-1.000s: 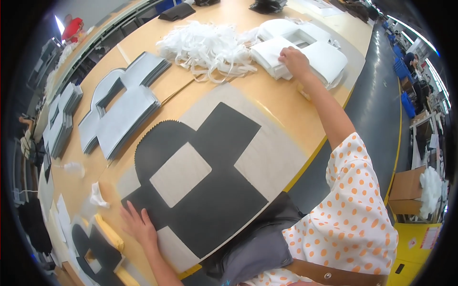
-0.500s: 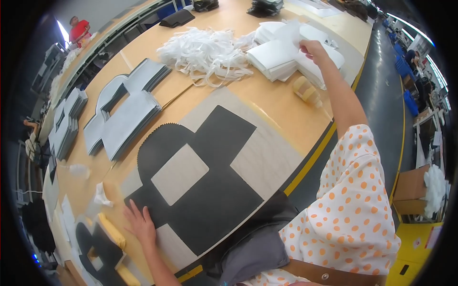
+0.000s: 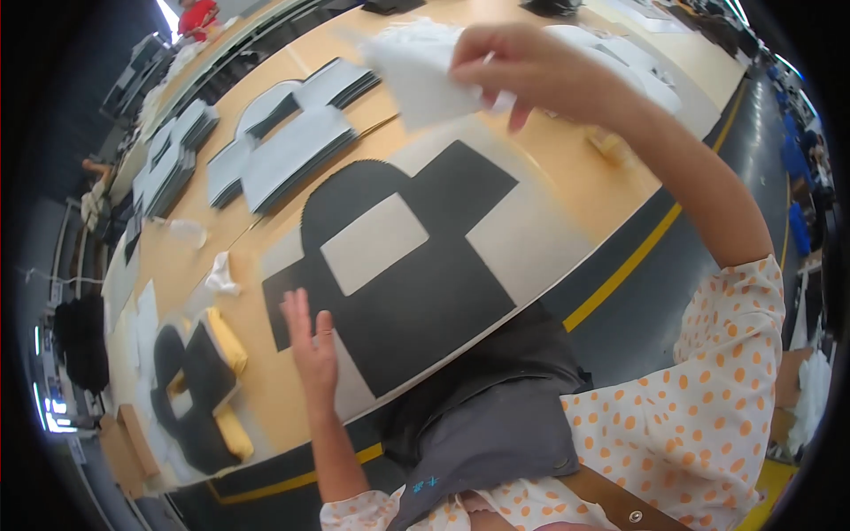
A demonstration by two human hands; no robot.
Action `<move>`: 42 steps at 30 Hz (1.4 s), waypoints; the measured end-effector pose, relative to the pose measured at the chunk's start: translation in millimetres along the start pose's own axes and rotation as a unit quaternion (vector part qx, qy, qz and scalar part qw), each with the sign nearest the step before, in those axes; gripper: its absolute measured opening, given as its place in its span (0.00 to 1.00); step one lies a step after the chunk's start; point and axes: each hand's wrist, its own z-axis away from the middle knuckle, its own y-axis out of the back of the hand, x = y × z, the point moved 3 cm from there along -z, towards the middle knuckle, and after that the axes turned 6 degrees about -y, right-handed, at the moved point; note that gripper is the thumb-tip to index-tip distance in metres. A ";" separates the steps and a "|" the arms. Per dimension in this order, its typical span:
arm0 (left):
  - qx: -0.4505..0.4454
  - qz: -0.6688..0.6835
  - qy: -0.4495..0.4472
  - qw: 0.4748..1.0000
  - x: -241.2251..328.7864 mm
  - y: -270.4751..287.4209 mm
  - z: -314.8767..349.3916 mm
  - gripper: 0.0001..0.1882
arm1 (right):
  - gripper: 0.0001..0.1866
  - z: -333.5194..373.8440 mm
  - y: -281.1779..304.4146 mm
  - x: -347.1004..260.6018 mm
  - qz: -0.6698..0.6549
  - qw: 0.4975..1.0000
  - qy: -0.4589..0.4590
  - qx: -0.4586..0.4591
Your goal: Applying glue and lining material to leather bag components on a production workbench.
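A large black cut-out panel (image 3: 416,301) lies flat on a pale board (image 3: 522,212); it has a scalloped round edge and a rectangular opening. Over its lower left corner, my left hand (image 3: 314,350) is open with its fingers stretched; whether it touches the panel I cannot tell. My right hand (image 3: 522,75) is raised above the far side, pinching a thin white sheet (image 3: 421,84) that hangs to its left. The sheet and hand are blurred by motion. Behind them are white strips (image 3: 421,34), partly hidden, and a pile of white sheets (image 3: 620,66).
Stacks of grey-white cut pieces (image 3: 297,155) stand at the far left. Nearer are a crumpled white scrap (image 3: 221,274), a clear bottle (image 3: 184,232) and black pieces with yellow padding (image 3: 199,389). A yellowish container (image 3: 611,146) sits right. A person in red (image 3: 197,18) is far off.
My right hand has lifted a white sheet off the pile and carried it left, toward me. My left hand has shifted slightly along the panel's corner. The whole view has turned.
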 end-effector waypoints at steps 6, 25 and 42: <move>0.025 0.564 0.135 0.814 35.4 -31.3 45.1 0.34 | 0.11 10.8 -172.7 -24.6 -0.113 0.971 -0.034 -0.205; 0.177 0.685 0.218 0.672 -11.3 -43.3 72.9 0.26 | 0.26 81.0 -161.3 149.5 0.249 0.956 -0.126 0.085; 0.211 0.689 0.321 0.615 -20.7 -30.4 78.0 0.20 | 0.14 231.9 -177.3 145.4 -0.234 0.927 -0.293 -0.022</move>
